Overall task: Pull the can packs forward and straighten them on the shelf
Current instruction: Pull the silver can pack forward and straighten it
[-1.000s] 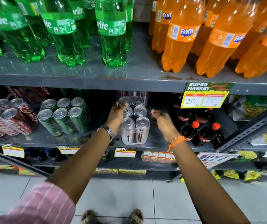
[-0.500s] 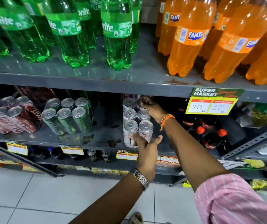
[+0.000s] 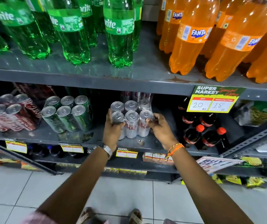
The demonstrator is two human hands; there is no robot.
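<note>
A shrink-wrapped pack of silver cans point(image 3: 132, 118) stands on the grey middle shelf point(image 3: 87, 138), its long side facing me. My left hand point(image 3: 112, 126) grips its left front corner. My right hand point(image 3: 159, 126) grips its right front corner. More silver cans point(image 3: 143, 95) show in the dark behind it. To the left stand a green can pack point(image 3: 68, 113) and a red can pack point(image 3: 11, 113), both turned at a slant.
Small cola bottles point(image 3: 199, 130) stand just right of my right hand. Green and orange large bottles fill the shelf above point(image 3: 81, 73). A price card point(image 3: 213, 101) hangs from that shelf's edge. Lower shelves carry small boxes and price tags; tiled floor lies below.
The silver pack has been turned from narrow-end-forward to long-side-forward. My right hand came back from deep in the shelf to the pack's right corner; my left hand moved to its left corner.
</note>
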